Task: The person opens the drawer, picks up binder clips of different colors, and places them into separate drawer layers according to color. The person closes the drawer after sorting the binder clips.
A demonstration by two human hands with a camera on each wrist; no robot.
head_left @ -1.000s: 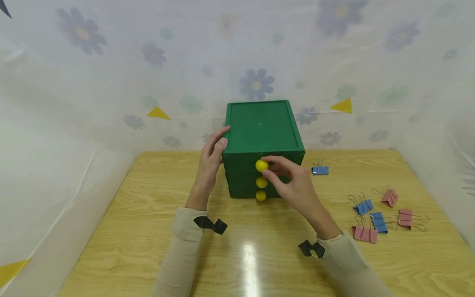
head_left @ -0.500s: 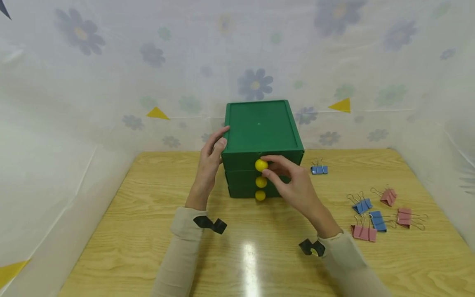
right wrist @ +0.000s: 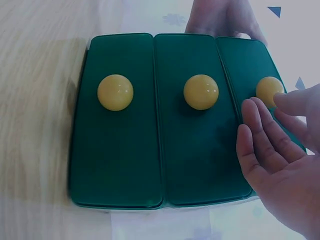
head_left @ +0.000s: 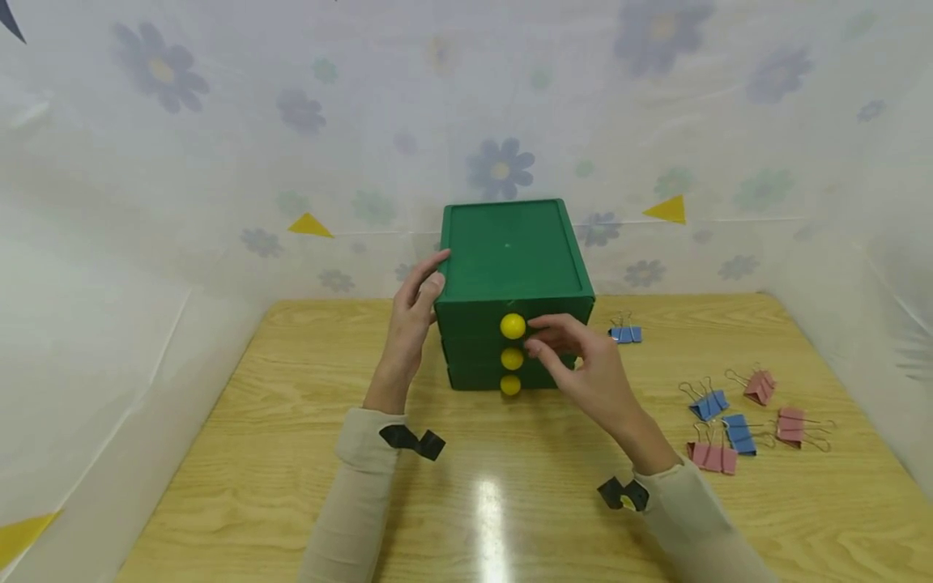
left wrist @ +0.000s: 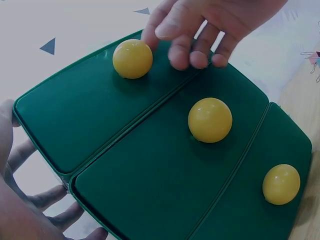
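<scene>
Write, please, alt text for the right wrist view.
A right hand, fingers relaxed, hovers beside the top yellow knob of a green three-drawer box; all drawers look closed. The left hand touches the box's far side.

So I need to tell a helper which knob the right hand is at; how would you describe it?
Find the green three-drawer box at the back middle of the wooden table. Three yellow ball knobs run down its front; the one meant is the top knob, just left of the right hand fingertips. The middle knob and the bottom knob sit below it.
</scene>
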